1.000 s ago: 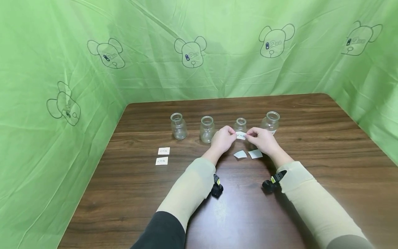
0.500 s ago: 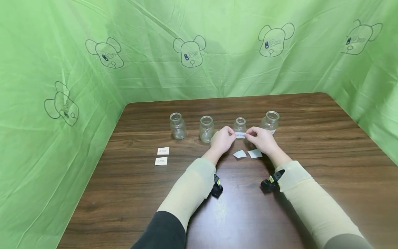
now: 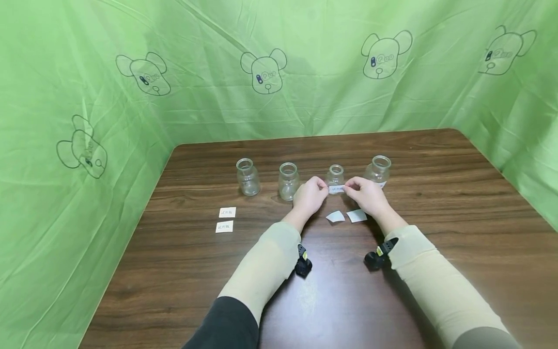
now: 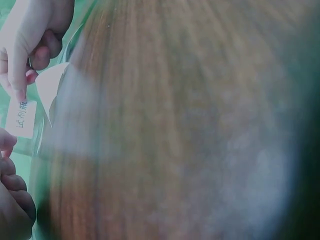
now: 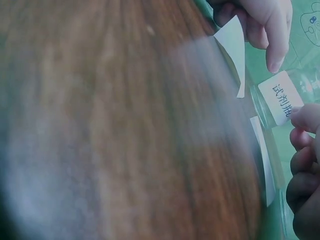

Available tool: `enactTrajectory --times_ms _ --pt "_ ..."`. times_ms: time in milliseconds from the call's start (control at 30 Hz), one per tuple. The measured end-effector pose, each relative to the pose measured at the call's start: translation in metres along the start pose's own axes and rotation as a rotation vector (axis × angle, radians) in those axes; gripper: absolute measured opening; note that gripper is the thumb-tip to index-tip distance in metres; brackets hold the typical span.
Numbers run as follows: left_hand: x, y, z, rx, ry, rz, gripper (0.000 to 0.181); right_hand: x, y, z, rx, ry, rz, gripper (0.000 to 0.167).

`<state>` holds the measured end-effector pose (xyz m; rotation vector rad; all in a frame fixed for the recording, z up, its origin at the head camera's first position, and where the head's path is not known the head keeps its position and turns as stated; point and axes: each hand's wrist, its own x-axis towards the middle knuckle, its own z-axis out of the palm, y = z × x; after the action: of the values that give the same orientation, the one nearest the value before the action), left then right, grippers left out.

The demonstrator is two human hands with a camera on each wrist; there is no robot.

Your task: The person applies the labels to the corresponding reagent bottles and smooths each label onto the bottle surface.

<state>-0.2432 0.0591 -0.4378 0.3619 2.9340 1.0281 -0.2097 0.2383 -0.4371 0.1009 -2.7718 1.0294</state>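
Observation:
A white label with handwritten characters lies against the front of a small clear glass jar. My left hand holds the label's left end between its fingertips. At the right end my right hand pinches it, and the right wrist view shows the thumb over the label's edge. The label looks flat on the glass there. Other fingers of both hands are curled in. Two pale paper pieces, one left and one right, lie on the table in front of the jar.
Two glass jars, a far one and a nearer one, stand left of the hands. A larger jar bearing a white label stands right, partly behind my right hand. Two written labels lie left on the wooden table.
Between both hands, the label has gone from slightly bowed to straighter across the jar's front. The hands have barely moved, and the jars and loose papers stay in place.

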Motion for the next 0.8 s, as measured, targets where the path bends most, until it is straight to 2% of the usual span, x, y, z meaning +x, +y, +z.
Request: enactTrajectory --times_ms 200,433,633,800 --pt "-0.0006 0.0019 0.0026 0.0 -0.01 0.036 0.016 -0.0001 0.0008 0.0004 -0.008 -0.001 -0.006 0.016" --pt "-0.0034 0.0031 0.003 0.055 0.047 0.058 0.013 -0.0002 0.0022 0.0037 0.004 0.016 -0.032 0.014" --pt "-0.0053 0.0054 0.0025 0.111 0.081 0.057 0.012 0.0005 0.0017 0.0047 0.004 0.031 -0.028 0.014" --pt "-0.006 0.0052 0.0024 0.126 0.086 0.046 0.012 0.0008 0.0014 0.0055 0.0 0.038 -0.032 0.014"
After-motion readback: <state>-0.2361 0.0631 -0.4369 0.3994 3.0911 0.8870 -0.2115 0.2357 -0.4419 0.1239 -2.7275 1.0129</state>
